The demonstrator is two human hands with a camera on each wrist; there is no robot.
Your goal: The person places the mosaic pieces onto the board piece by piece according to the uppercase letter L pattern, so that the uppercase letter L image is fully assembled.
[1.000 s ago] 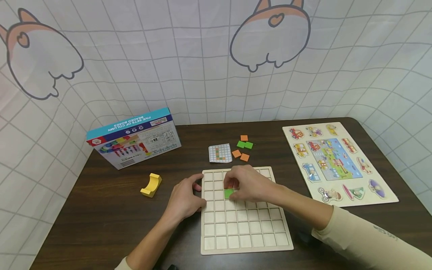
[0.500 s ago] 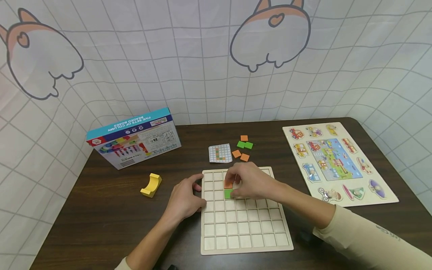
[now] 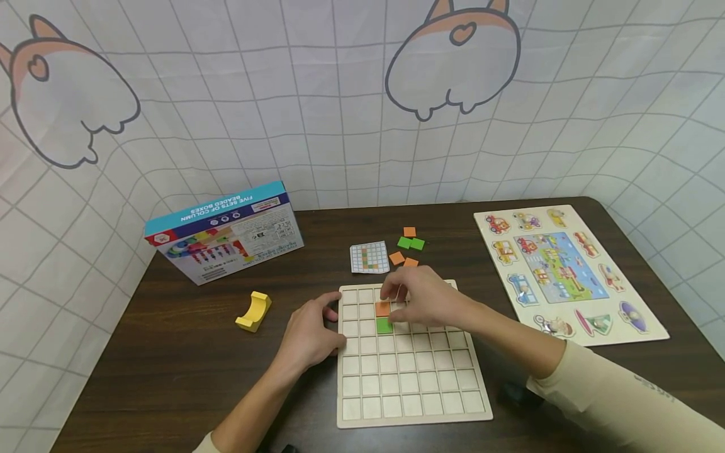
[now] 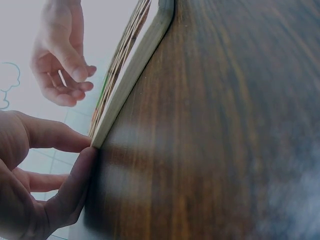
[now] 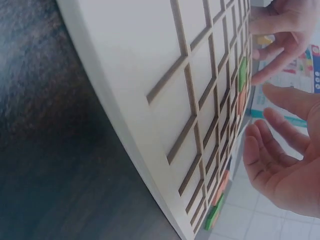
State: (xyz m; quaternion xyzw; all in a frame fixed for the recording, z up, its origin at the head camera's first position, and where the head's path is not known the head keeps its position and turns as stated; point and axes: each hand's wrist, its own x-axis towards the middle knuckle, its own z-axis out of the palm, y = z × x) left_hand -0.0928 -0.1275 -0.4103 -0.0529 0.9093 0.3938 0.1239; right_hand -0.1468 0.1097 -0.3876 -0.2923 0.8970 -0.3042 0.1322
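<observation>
Play nook — gridded cloth (image 3: pixel 340 82), picture puzzle (image 3: pixel 572 277), table (image 3: pixel 170 371)

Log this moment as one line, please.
left hand: touches left edge of grid board | right hand: above board, holding nothing | orange tile, green tile: in adjacent cells

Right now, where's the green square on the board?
In the head view, the green square sits on the board, upper left, directly below an orange square.
</observation>
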